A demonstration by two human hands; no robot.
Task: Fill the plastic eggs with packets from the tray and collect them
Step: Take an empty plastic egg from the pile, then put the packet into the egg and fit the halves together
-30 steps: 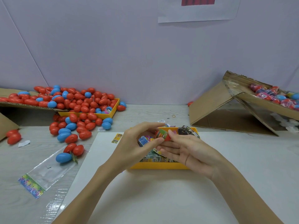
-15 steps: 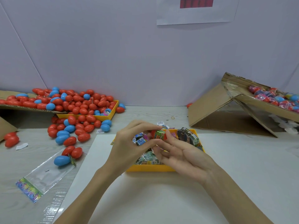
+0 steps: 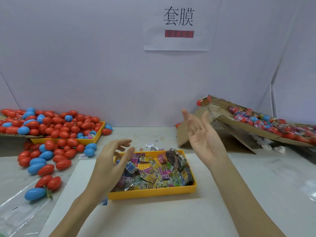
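From the head view, both hands are empty with fingers spread: the left hand hovers over the near-left corner of the yellow tray of packets, the right hand is raised palm-up beyond it. A wrapped egg is at the cardboard box's upper edge. Red and blue plastic eggs are heaped at left on the worktop.

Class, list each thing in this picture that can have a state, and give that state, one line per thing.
Left hand: open, fingers relaxed, holding nothing.
Right hand: open, palm up, empty.
Yellow plastic tray: partly filled with packets.
Airborne red wrapped egg: above the cardboard box's edge.
Tilted cardboard box: holds wrapped eggs.
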